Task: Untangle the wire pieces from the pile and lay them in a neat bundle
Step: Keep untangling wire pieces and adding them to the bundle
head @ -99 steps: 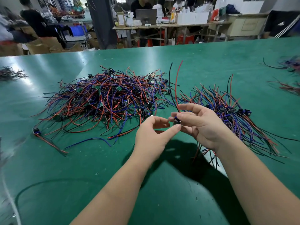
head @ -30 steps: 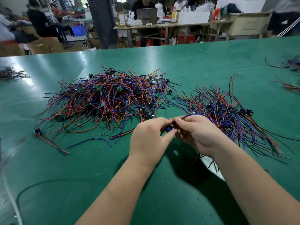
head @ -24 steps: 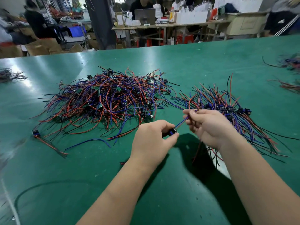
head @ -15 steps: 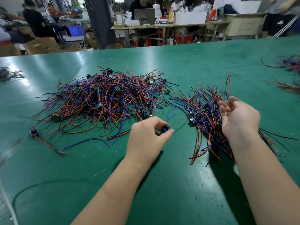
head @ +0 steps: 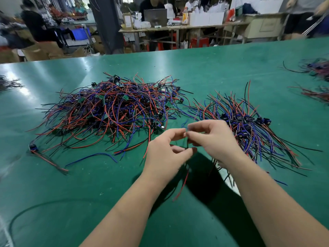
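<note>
Worktop (head: 213, 68): green, glossy, carrying all the items below.

Pile (head: 114, 111): a large tangled heap of red, blue and black wires. Small black plugs and green tags are caught among them.

Bundle (head: 249, 125): lies right of the pile and apart from it. Its wires run roughly parallel, with the dark plugs gathered near the middle and the loose ends fanning out.

Wire piece (head: 183, 184): held in the air in front of the pile, at its right edge. The red and black strands hang down below the hands, and the upper part is blurred.

Left hand (head: 165, 155): its fingers (head: 175, 133) are curled, with thumb and forefinger pinching the wire piece.

Right hand (head: 213, 139): its fingers (head: 197, 125) are bent, their tips meeting those of the left hand and pinching the same wire piece. Whether the palm holds anything more cannot be told.

Stray piece (head: 46, 157): one plug with a red and black tail, in front of the pile at its left corner.

Blue wire (head: 92, 156): a single curved strand just in front of the pile.

Black cable (head: 35, 207): a thin loop well in front of the pile, to the left.

Heaps (head: 316, 68): more wires far right of the pile, blurred.

Containers, all beyond the pile and off the worktop: white boxes (head: 206, 18) on a far table, a blue crate (head: 78, 33) and cardboard boxes (head: 44, 50). Their contents cannot be made out.
</note>
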`<action>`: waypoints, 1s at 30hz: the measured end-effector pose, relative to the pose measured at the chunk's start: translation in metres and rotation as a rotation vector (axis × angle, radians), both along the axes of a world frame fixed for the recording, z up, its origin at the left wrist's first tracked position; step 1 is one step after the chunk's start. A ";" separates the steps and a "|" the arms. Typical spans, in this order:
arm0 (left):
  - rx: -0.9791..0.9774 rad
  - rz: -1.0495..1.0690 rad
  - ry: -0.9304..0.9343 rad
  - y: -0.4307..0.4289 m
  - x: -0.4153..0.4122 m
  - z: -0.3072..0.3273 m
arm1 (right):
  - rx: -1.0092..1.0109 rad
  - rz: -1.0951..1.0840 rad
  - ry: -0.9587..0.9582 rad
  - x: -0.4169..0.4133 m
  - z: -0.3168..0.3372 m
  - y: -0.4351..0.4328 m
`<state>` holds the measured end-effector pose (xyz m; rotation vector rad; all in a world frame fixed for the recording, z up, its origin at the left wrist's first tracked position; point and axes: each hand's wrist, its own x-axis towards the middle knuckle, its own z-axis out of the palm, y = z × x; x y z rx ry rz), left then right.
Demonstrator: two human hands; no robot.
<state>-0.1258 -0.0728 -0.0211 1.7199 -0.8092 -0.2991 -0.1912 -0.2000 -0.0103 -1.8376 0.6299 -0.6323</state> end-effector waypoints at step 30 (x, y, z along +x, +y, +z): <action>0.170 0.311 0.124 0.014 0.046 0.002 | -0.517 -0.378 0.193 -0.021 0.007 -0.038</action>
